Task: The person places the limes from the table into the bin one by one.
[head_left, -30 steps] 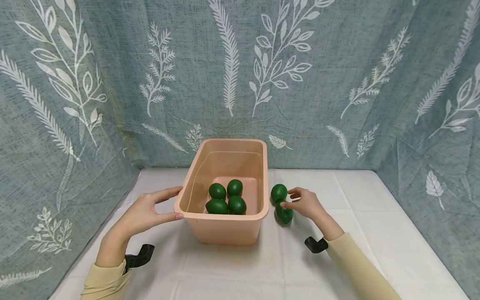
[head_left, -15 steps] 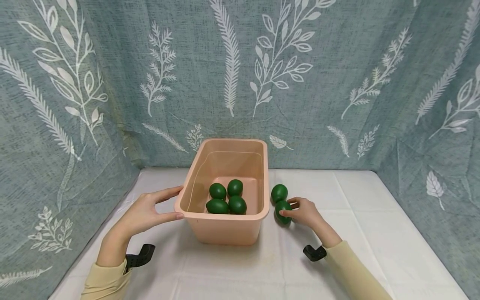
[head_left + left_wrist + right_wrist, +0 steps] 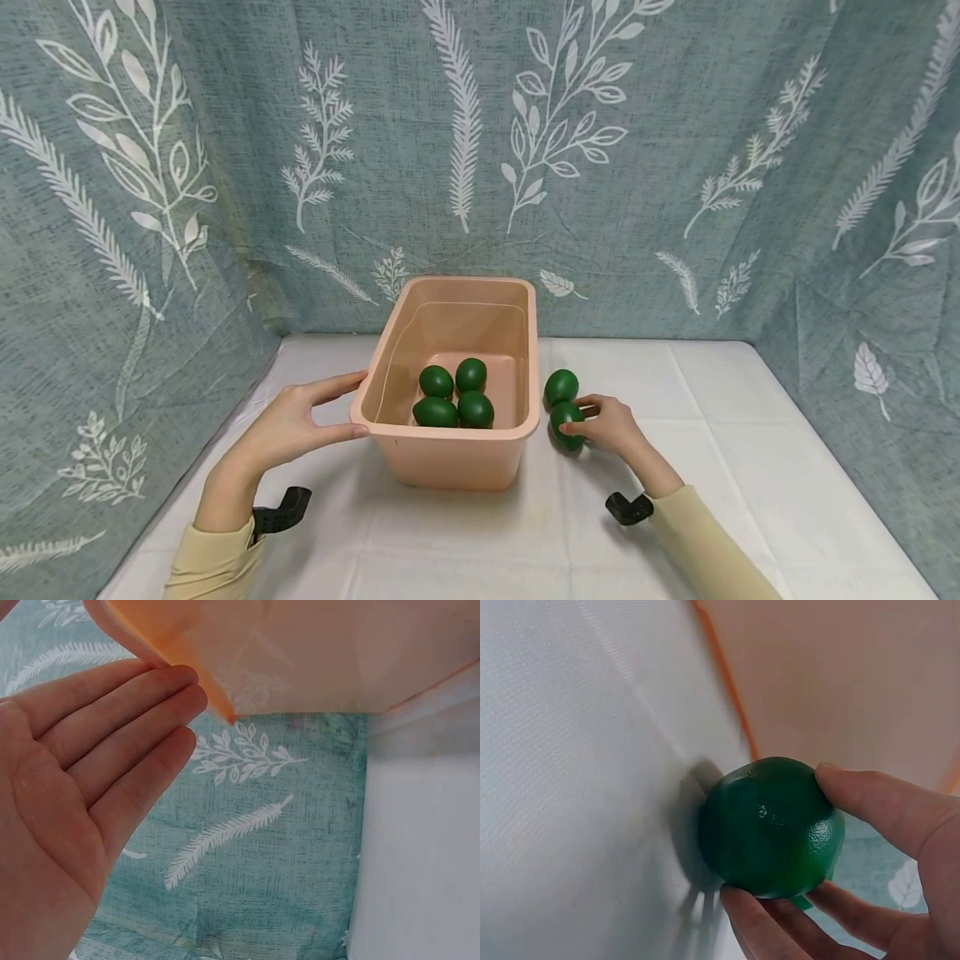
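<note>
My left hand (image 3: 288,429) touches the left rim of a peach plastic bin (image 3: 457,460); its fingers are straight in the left wrist view, with the fingertips at the rim. On the table right of the bin, my right hand (image 3: 611,427) holds a glossy green lime (image 3: 769,829) between thumb and fingers. A second lime (image 3: 561,387) lies just behind the held one, close to it. Inside the bin, several more limes (image 3: 476,410) are grouped toward the near end, one of them (image 3: 435,412) showing a pointed end.
A white cloth (image 3: 675,392) covers the table under the bin. Blue-green curtains with white leaf prints (image 3: 465,167) hang behind and along both sides. Each wrist wears a black camera mount (image 3: 628,508).
My right hand has shifted slightly toward me, and its thumb and fingers have closed around the nearer lime. The left hand and the bin stay in place.
</note>
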### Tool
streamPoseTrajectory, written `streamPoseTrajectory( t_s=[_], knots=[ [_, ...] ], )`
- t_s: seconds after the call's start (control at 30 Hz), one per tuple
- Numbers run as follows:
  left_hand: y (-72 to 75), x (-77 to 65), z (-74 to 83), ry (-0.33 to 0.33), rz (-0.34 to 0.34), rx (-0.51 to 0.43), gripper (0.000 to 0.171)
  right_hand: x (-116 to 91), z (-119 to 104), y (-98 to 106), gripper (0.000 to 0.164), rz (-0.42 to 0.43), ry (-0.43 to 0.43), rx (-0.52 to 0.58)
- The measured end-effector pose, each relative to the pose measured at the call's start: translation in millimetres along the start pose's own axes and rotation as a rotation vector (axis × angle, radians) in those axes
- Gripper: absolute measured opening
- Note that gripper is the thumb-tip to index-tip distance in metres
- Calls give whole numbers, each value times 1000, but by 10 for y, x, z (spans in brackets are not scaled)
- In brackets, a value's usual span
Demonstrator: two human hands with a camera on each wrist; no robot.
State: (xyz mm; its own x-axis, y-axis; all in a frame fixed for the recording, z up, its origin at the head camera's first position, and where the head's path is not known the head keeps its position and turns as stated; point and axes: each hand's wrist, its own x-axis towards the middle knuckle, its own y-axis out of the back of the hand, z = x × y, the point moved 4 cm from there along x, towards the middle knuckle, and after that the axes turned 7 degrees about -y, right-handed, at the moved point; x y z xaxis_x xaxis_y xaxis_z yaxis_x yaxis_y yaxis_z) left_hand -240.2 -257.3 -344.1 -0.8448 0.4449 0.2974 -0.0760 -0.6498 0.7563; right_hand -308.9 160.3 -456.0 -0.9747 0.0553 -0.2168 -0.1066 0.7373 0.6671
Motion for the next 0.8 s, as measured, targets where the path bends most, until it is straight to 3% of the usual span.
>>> streamPoseTrajectory(
  t_s=[0.47,0.8],
  knots=[
    [6,-5,-8,5,0,19,67,-104,-244,305,59,1,102,-68],
    [12,0,6,-2,-4,17,67,-200,-588,586,62,-5,162,-86]
  ],
)
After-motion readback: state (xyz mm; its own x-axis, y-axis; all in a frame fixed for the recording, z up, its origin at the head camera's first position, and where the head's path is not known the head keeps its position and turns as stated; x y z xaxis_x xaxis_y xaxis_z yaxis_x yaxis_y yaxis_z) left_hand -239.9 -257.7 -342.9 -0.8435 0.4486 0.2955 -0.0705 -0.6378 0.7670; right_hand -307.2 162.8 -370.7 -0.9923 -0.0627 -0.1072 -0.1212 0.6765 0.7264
